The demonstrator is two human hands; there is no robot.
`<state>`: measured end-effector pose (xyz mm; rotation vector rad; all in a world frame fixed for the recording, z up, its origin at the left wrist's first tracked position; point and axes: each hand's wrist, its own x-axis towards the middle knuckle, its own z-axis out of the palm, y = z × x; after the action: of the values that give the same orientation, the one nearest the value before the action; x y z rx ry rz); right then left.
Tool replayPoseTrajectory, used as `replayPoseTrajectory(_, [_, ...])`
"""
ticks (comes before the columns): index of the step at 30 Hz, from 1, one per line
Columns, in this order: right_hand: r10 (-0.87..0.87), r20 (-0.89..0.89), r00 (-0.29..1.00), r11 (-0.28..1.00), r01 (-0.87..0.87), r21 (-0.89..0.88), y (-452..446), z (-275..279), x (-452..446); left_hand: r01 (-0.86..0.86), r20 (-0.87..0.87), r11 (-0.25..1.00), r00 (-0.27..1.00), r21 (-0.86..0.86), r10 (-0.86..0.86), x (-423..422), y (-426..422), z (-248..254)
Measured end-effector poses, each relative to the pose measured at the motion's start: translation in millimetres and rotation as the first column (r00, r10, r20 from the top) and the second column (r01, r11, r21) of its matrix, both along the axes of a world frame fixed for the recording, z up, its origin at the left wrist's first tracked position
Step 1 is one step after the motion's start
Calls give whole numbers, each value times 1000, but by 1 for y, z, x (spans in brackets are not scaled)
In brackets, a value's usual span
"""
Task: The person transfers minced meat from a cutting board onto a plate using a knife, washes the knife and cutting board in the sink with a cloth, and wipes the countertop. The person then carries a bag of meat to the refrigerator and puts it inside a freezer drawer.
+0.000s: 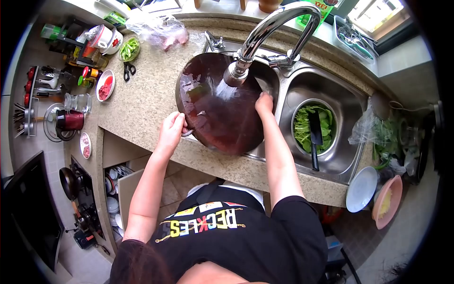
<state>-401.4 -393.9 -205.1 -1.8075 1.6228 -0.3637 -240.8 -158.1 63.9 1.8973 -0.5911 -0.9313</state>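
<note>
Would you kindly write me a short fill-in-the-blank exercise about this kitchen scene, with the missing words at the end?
1. The tap is sending ____ into the wok.
2. The person's ____ hand holds the wok's small handle.
3. A black spatula lies across a bowl of leaves that are ____ in colour.
4. The sink has ____ basins.

Missing words: water; left; green; two.

The wok (222, 109) hides most of the left sink basin (268, 72) beneath it.
</note>
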Motion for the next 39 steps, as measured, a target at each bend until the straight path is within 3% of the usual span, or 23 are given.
replayPoseTrajectory(6, [204, 120, 972, 949, -166, -269, 5, 11, 11, 3, 80, 1000, 997, 23, -5, -3, -4, 2])
replayPoseTrajectory(7, [151, 290, 945, 927, -34, -373, 7, 21, 29, 12, 90, 999, 996, 35, -15, -3, -5, 2])
replayPoseTrajectory(8, [180, 372, 910, 955, -72, -286, 3, 48, 42, 17, 99, 999, 995, 28, -20, -3, -5, 0])
replayPoseTrajectory(9, [200, 293, 935, 976, -163, -145, -3, 64, 61, 14, 107, 1000, 994, 23, -17, -4, -6, 3])
replayPoseTrajectory(10, [187, 315, 931, 982, -183, -42, 7, 118, 71, 33, 111, 999, 993, 22, -35, -6, -7, 7])
replayPoseTrajectory(11, [-79, 751, 656, 987, -55, 152, 3, 53, 106, 51, 115, 998, 992, 22, -53, -7, -8, 10])
replayPoseTrajectory(12, [26, 826, 562, 1000, -24, -15, 14, 40, 128, 61, 111, 998, 992, 26, -64, -5, -6, 9])
replayPoseTrajectory(14, [298, 744, 598, 943, -61, -328, 40, 96, 136, 64, 101, 997, 993, 39, -68, -8, -8, 21])
replayPoseTrajectory(15, [432, 570, 699, 875, -169, -454, 59, 159, 115, 72, 82, 996, 994, 56, -77, -9, -8, 25])
replayPoseTrajectory(16, [540, 485, 687, 797, -233, -557, 64, 166, 116, 71, 83, 996, 994, 44, -75, -7, -7, 19])
replayPoseTrajectory(17, [627, 514, 586, 737, -231, -636, 70, 183, 119, 59, 85, 998, 994, 36, -62, -4, -6, 16])
replayPoseTrajectory(19, [710, 527, 467, 688, -300, -661, 81, 212, 122, 83, 80, 996, 993, 16, -84, -2, -5, 9])
replayPoseTrajectory(22, [771, 472, 428, 628, -383, -678, 49, 196, 145, 67, 119, 997, 990, 35, -71, -3, -6, 6])
replayPoseTrajectory(23, [790, 338, 511, 585, -464, -666, 29, 189, 147, 64, 132, 997, 989, 52, -71, -3, -6, 7])
replayPoseTrajectory(25, [689, 398, 606, 707, -440, -554, -2, 163, 144, 44, 118, 997, 992, 62, -52, -4, -4, 8])
replayPoseTrajectory(27, [459, 545, 701, 878, -265, -398, -29, 91, 148, 35, 108, 998, 993, 59, -42, -3, -5, 8])
replayPoseTrajectory(28, [321, 581, 748, 947, -237, -218, -43, 38, 138, 33, 112, 999, 993, 43, -38, -4, -5, 9])
replayPoseTrajectory(30, [249, 363, 898, 968, -236, -80, -39, 42, 100, 27, 105, 999, 994, 26, -30, -6, -3, 7])
replayPoseTrajectory(31, [297, 117, 948, 951, -283, -121, -27, 85, 72, 32, 131, 999, 991, 30, -36, -6, -4, 6])
replayPoseTrajectory(33, [61, 63, 996, 998, -59, -26, -37, 14, 58, 35, 156, 999, 987, 30, -39, -5, -3, 6])
replayPoseTrajectory(36, [151, -16, 988, 976, -151, -157, -25, 19, 54, 43, 162, 999, 986, 21, -46, -4, -3, 4])
replayPoseTrajectory(37, [86, 90, 992, 996, -85, -9, -12, 62, 60, 50, 158, 999, 986, 16, -52, -3, -1, -1])
replayPoseTrajectory(39, [-28, 408, 912, 991, 79, -107, 1, 68, 82, 72, 205, 997, 976, 27, -76, 2, 0, -8])
